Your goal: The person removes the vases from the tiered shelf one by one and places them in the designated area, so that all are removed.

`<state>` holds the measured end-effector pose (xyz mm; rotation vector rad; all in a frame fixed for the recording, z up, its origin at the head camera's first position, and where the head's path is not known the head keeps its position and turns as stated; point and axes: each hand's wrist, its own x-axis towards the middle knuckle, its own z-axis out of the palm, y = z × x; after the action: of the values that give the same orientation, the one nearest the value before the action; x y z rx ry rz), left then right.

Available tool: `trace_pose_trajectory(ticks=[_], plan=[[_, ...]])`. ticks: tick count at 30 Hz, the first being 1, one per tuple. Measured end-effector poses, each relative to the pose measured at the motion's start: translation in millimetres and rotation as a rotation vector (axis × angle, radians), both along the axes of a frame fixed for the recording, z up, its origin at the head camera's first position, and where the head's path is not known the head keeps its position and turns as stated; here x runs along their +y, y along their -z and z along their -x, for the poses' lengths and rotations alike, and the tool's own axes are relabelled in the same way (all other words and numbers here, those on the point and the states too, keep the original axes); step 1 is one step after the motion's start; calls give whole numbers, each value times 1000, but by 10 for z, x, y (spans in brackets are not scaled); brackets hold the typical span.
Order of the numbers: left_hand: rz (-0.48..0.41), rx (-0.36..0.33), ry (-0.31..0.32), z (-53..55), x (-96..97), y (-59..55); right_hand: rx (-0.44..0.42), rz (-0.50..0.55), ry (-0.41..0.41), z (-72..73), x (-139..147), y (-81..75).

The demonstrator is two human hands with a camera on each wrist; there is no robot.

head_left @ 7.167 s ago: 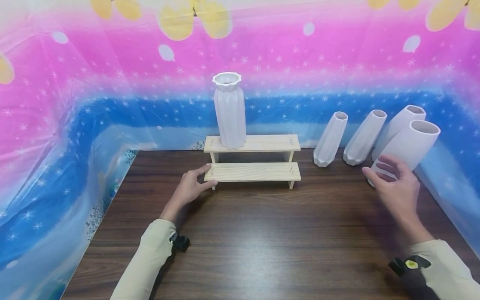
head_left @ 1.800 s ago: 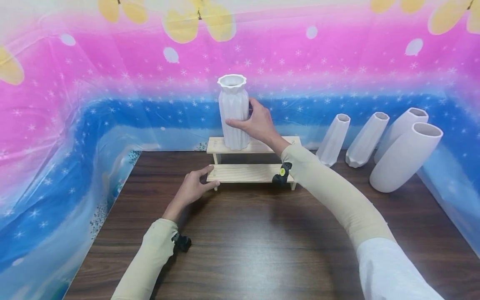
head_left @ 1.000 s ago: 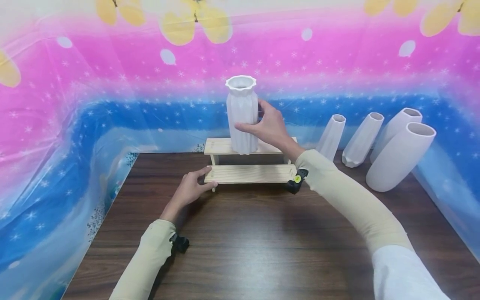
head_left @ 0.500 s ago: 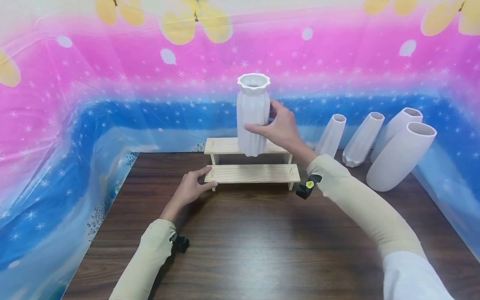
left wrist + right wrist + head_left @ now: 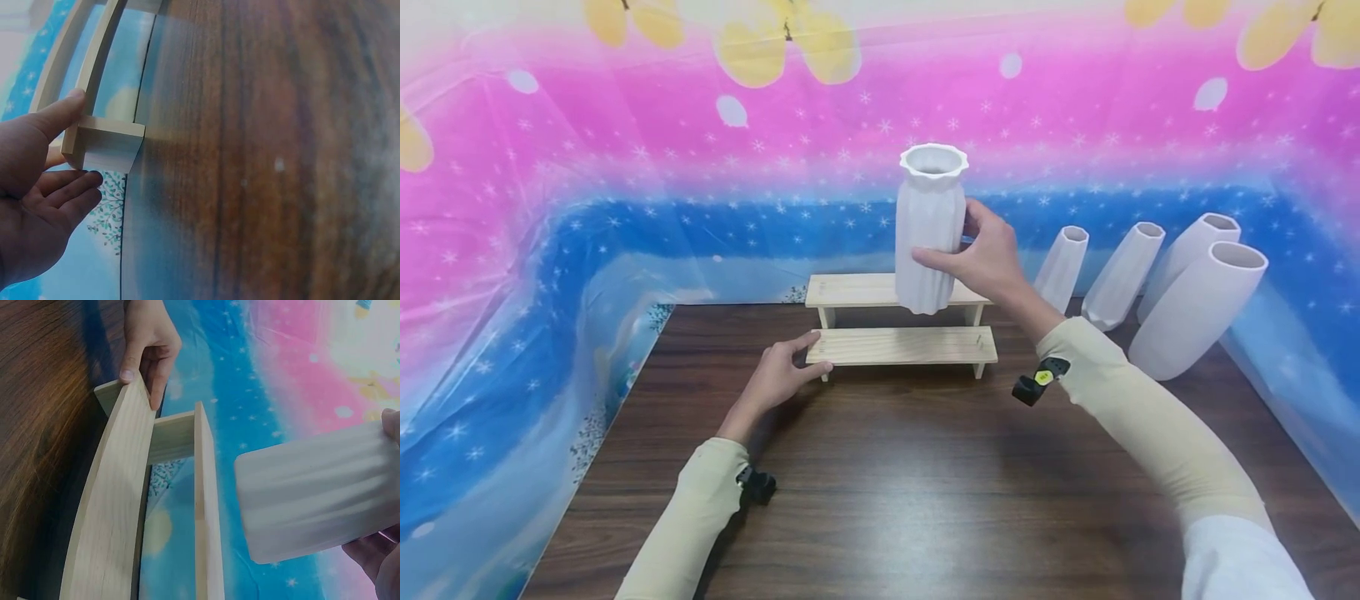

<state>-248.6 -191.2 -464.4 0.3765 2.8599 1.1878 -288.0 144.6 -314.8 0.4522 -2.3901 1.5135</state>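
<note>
A white fluted vase [image 5: 927, 225] with a scalloped rim is in my right hand [image 5: 988, 258], thumb across its front and fingers behind. It hangs upright, and in the right wrist view the underside of the vase [image 5: 312, 494] is clear of the wooden stand. That two-step pale wood stand [image 5: 902, 346] stands on the table. My left hand [image 5: 781, 375] pinches the left end of its lower step, with the thumb at the front edge. In the left wrist view, the remaining fingers of the left hand [image 5: 53, 194] lie beside the stand's leg.
To the right stand two slim white vases [image 5: 1062, 267] [image 5: 1123, 279] and two wider ones [image 5: 1187, 258] [image 5: 1201, 312], close together. The brown wooden table [image 5: 887, 475] reaches back to a patterned cloth backdrop [image 5: 760, 217].
My right hand came from beside the right-hand vases, took hold of the fluted vase, lifted it off the upper step and carried it right. My left hand keeps its place on the stand.
</note>
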Motion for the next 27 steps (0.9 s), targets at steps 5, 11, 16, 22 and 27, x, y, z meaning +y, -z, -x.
trace_pose_trajectory(ticks=[5, 11, 16, 22, 27], plan=[[-2, -3, 2, 4, -3, 4, 5, 0, 20, -37, 98, 34], [-3, -1, 0, 4, 1, 9, -8, 10, 48, -91, 221, 64], [0, 3, 6, 4, 3, 23, -9, 18, 72, -149, 332, 80], [-3, 6, 2, 0, 4, 13, 10, 11, 108, -213, 457, 99], [5, 0, -1, 1, 2, 4, 7, 0, 143, -261, 546, 137]])
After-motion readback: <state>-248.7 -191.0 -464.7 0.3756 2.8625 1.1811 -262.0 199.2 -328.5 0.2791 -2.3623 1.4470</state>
